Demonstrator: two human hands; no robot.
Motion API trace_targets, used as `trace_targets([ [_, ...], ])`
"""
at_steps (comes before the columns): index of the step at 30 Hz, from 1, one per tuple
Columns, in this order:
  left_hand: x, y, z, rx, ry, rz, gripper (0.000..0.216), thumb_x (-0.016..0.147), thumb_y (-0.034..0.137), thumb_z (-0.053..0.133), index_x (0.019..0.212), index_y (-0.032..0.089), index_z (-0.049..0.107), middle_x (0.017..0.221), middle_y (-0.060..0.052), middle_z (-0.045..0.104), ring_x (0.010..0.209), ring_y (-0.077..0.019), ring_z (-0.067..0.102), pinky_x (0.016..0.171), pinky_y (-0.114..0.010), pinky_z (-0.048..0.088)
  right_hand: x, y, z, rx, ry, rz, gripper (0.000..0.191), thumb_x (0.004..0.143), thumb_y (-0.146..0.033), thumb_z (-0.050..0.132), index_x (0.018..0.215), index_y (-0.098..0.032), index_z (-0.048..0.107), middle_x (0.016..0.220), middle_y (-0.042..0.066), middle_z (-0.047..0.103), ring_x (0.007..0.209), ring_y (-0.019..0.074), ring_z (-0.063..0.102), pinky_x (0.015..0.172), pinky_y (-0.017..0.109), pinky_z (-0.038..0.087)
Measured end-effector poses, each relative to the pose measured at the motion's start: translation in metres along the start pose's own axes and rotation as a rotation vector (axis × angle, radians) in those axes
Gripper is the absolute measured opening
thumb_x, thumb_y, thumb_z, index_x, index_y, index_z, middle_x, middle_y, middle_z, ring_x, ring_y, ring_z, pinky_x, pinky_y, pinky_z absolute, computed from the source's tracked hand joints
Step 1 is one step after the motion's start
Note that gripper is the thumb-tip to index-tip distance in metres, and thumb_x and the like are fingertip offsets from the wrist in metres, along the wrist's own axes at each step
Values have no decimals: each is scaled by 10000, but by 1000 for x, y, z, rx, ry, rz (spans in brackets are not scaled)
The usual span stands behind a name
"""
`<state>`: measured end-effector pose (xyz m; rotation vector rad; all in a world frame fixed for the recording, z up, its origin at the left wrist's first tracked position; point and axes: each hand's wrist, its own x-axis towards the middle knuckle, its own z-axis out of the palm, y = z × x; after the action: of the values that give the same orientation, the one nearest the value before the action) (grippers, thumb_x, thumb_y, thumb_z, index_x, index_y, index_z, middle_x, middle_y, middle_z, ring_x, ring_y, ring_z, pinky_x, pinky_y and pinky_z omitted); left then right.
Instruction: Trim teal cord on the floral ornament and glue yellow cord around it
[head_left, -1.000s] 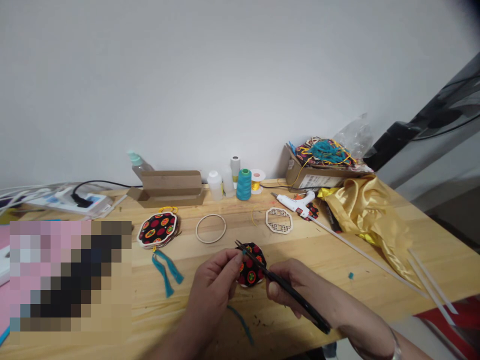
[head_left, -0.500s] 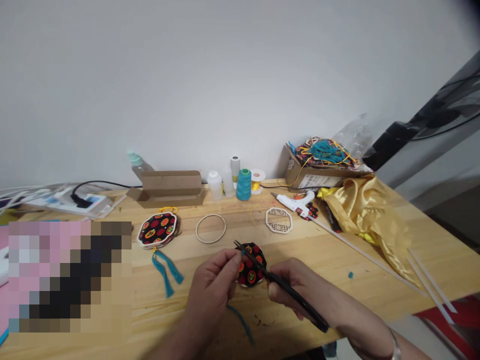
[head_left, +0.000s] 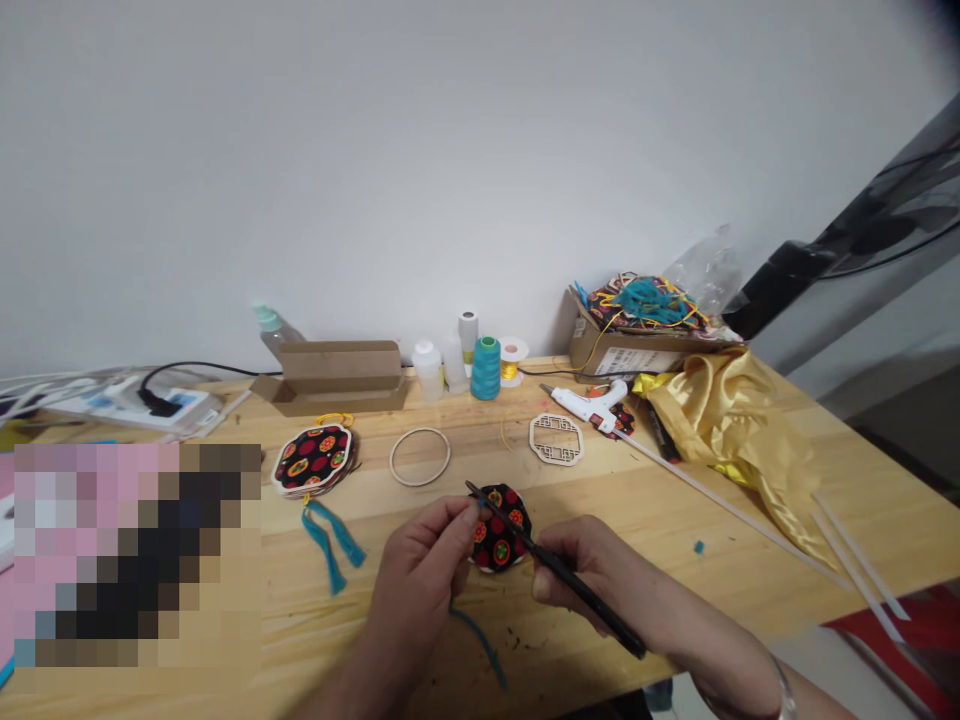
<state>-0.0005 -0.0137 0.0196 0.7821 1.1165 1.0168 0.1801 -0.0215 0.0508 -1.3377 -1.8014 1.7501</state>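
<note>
1. Gripped in right hand (head_left: 581, 570): black scissors (head_left: 592, 602), long axis running near right to far left.
2. Pinched in left hand (head_left: 426, 552): teal strand (head_left: 484, 646), loose tail trailing nearward.
3. Lying between both hands, partly behind the scissors, nearer the left: round patterned piece (head_left: 498, 551).

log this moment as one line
left hand: pinching teal strand | right hand: holding black scissors | blades: over patterned fabric disc | nearby: wooden ring, glue gun
</note>
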Motion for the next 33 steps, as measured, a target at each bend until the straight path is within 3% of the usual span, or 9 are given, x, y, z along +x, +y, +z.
trace_targets([
  [3, 2, 3, 0, -80, 56, -6, 240, 705, 366, 658, 774, 137, 637, 441, 93, 311, 395, -27, 217, 381, -167, 142, -8, 5, -6, -194, 75, 13, 352, 765, -465, 552, 625, -154, 467, 566, -57, 331, 519, 63, 279, 465, 208, 195],
  [6, 3, 7, 2, -160, 101, -17, 245, 657, 347, 698, 735, 125, 631, 447, 91, 324, 397, -20, 219, 376, -155, 153, -21, 15, -18, -570, 220, 70, 333, 679, -490, 636, 652, -171, 546, 578, -40, 456, 530, 89, 372, 486, 223, 206],
  [10, 6, 6, 2, -239, 98, -43, 260, 653, 343, 705, 758, 116, 632, 466, 92, 321, 402, -15, 223, 371, -142, 149, -39, 31, -40, -918, 362, 172, 116, 708, -295, 589, 689, -181, 582, 675, 17, 584, 591, 139, 500, 524, 247, 247],
  [13, 8, 4, 1, -302, 83, -86, 294, 707, 389, 650, 798, 110, 635, 474, 89, 322, 397, -13, 207, 371, -142, 135, -49, 39, -55, -988, 392, 290, 91, 720, -215, 509, 727, -175, 591, 754, 56, 614, 636, 168, 551, 540, 254, 289],
  [19, 9, 6, 1, -418, 55, -172, 436, 750, 506, 549, 839, 88, 636, 476, 75, 338, 392, -19, 190, 371, -149, 125, -59, 55, -74, -1022, 409, 398, 152, 727, -230, 479, 776, -166, 607, 820, 88, 634, 699, 206, 591, 579, 272, 349],
  [25, 8, 9, 2, -454, 21, -188, 481, 788, 527, 474, 919, 94, 636, 484, 61, 357, 396, -29, 201, 381, -155, 133, -54, 48, -66, -1074, 534, 502, 201, 765, -283, 467, 758, -155, 622, 781, 128, 645, 726, 269, 613, 599, 323, 388],
  [27, 7, 9, 3, -449, 7, -190, 504, 777, 546, 477, 963, 103, 632, 492, 60, 360, 400, -31, 208, 385, -154, 137, -43, 35, -53, -979, 626, 348, 241, 794, -318, 469, 810, -146, 637, 816, 129, 643, 761, 260, 602, 640, 335, 405],
  [29, 5, 8, 5, -439, -4, -179, 533, 757, 567, 493, 1016, 119, 623, 499, 57, 370, 406, -35, 221, 389, -154, 142, -27, 20, -34, -648, 598, 56, 270, 841, -345, 438, 905, -181, 643, 871, 75, 647, 790, 201, 586, 700, 310, 416],
  [33, 2, 4, 5, -420, -55, -120, 574, 731, 574, 532, 1125, 159, 583, 508, 48, 410, 420, -46, 258, 399, -162, 155, 15, 1, 4, 116, 303, -97, 202, 775, -305, 560, 876, -164, 662, 817, 31, 666, 741, 144, 583, 666, 246, 436],
])
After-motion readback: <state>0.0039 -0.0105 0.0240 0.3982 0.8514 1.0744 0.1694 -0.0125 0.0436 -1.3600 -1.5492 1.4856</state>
